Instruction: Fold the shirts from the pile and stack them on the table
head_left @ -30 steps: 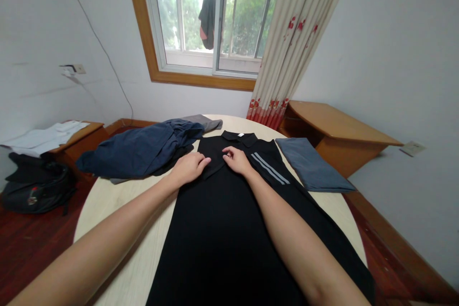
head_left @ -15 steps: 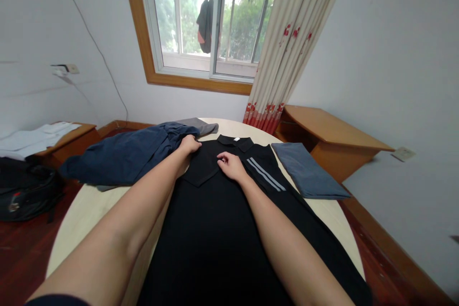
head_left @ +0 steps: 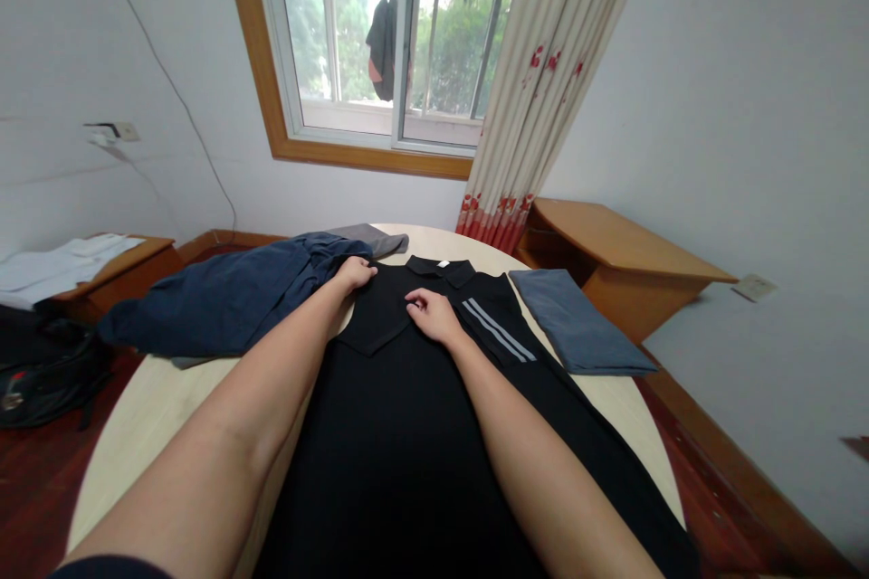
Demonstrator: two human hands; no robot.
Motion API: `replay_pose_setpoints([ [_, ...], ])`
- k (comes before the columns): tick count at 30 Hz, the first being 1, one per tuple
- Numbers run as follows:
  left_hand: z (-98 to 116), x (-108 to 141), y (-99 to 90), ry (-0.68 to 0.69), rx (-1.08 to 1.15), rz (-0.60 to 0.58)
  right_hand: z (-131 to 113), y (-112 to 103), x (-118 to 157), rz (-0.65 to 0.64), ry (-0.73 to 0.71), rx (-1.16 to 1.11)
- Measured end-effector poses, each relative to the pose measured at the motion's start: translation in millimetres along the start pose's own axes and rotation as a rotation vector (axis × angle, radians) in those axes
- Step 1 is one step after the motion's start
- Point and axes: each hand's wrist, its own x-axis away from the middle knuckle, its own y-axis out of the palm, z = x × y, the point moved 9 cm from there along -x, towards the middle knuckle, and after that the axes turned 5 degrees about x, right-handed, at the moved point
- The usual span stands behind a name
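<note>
A black polo shirt (head_left: 400,434) lies spread on the round table, its collar (head_left: 441,271) at the far end with a small white label. Both short sleeves are turned inward over the body; the sleeve on the right bears two grey stripes (head_left: 499,330). My left hand (head_left: 356,273) pinches the shirt's edge near the left shoulder. Across the upper middle of the shirt rests my right hand (head_left: 433,315), fingers curled with thumb and forefinger pinching the cloth by the left sleeve's fold. Its other fingertips are partly hidden.
Dark blue clothing (head_left: 224,294) is heaped at the left on the table (head_left: 136,452), with a grey garment (head_left: 386,240) behind it. A folded grey-blue garment (head_left: 577,321) lies at right. Beyond stand a wooden desk (head_left: 625,240) and a curtain (head_left: 536,109); a black bag (head_left: 51,371) sits at far left.
The whole view has shifted slightly, with everything a little further left in the picture. Both hands keep nearly the same places on the shirt.
</note>
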Motion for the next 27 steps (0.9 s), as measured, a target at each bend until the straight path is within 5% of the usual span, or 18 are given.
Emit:
replay_pose_setpoints([
  [8,5,23,-16.5,0.104,-0.049,0.184,2,1,-1,0.024,-0.005,0.025],
  [13,38,79,19.0,0.455,-0.394,0.049,0,2,-2,0.046,-0.046,0.071],
  [18,19,103,48.8,0.356,-0.591,-0.184,-2,1,-1,0.055,-0.081,0.103],
  [27,13,94,41.2,0.341,-0.611,-0.174,-2,2,-1,0.047,-0.079,0.101],
])
